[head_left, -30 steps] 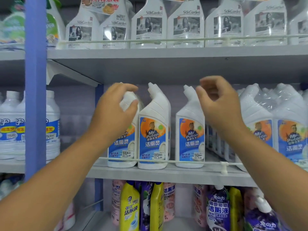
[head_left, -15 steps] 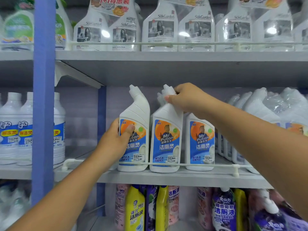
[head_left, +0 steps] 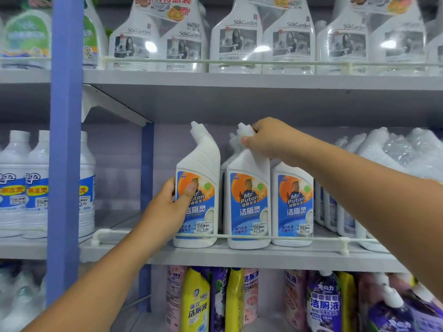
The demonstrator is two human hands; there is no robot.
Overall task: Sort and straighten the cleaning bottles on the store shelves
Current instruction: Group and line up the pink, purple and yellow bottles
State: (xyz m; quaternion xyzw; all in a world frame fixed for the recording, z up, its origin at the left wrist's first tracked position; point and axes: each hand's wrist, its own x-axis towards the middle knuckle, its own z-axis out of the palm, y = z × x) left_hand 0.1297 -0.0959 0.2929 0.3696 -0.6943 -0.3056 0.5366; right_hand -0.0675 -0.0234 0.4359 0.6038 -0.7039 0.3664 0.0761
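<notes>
Bottles of toilet cleaner are standing in a front row of three on the middle shelf point(head_left: 239, 256), behind a thin guard rail point(head_left: 287, 237). I am holding the left bottle point(head_left: 200, 188) with the left hand point(head_left: 167, 209): its grip is wrapping the bottle's left side, thumb lying across the label. The right hand point(head_left: 271, 137) is pinching the angled neck of the middle bottle point(head_left: 248, 200), fingers curled round the spout from the right. The right bottle point(head_left: 292, 204) is standing untouched, just beside the middle one.

Findings on risk, as I am judging them:

1. The middle bottle is being steered from its top only. Any pull forward there is likely tipping it over the low rail, since the rail is catching just the base.
2. The right forearm is crossing close in front of the right bottle and the shrink-wrapped packs point(head_left: 395, 152); a careless sweep is risking a knock.
3. The left bottle has a gap beside it; pushing it hard sideways is risking a collision with the middle bottle.
4. Bottles behind the front row are partly hidden, so I cannot tell how they are standing.
</notes>
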